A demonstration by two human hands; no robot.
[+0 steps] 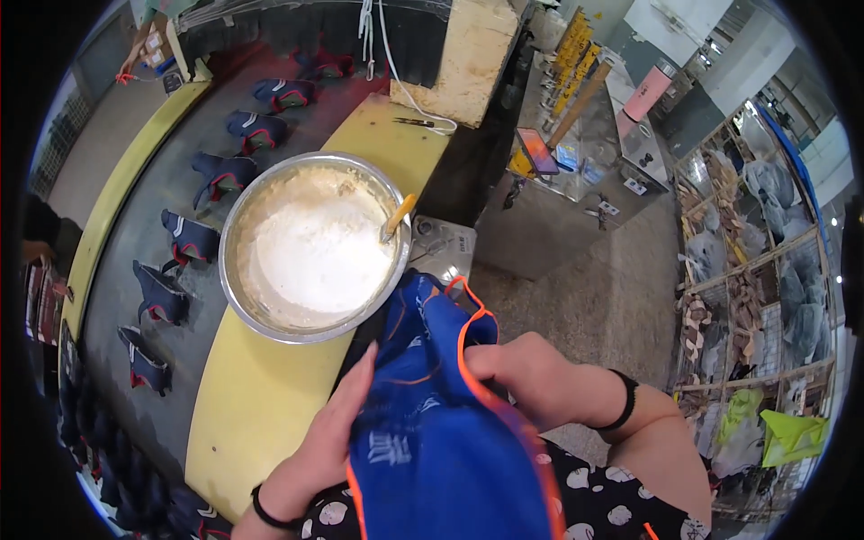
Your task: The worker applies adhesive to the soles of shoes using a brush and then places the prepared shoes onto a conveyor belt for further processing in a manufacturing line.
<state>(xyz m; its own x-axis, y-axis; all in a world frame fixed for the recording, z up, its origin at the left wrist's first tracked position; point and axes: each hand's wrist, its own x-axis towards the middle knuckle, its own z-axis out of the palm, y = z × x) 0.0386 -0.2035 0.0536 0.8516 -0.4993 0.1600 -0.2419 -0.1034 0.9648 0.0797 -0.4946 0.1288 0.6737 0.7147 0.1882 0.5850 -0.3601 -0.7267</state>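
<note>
A blue apron with orange edging and white print is bunched up in front of my body, its upper end folded near the bowl. My right hand is closed on its orange-trimmed right edge, fingers curled inward. At the cloth's left side, my left hand holds it, with part of the fingers hidden by the fabric. A wide metal bowl of creamy white paste stands just beyond my hands, and a brush with a yellow handle leans inside its right rim.
Navy shoe uppers with red trim lie in a row on the dark conveyor belt. A yellow ledge runs under the bowl. Right stand a metal bench, a phone, a pink bottle and a loaded wire rack.
</note>
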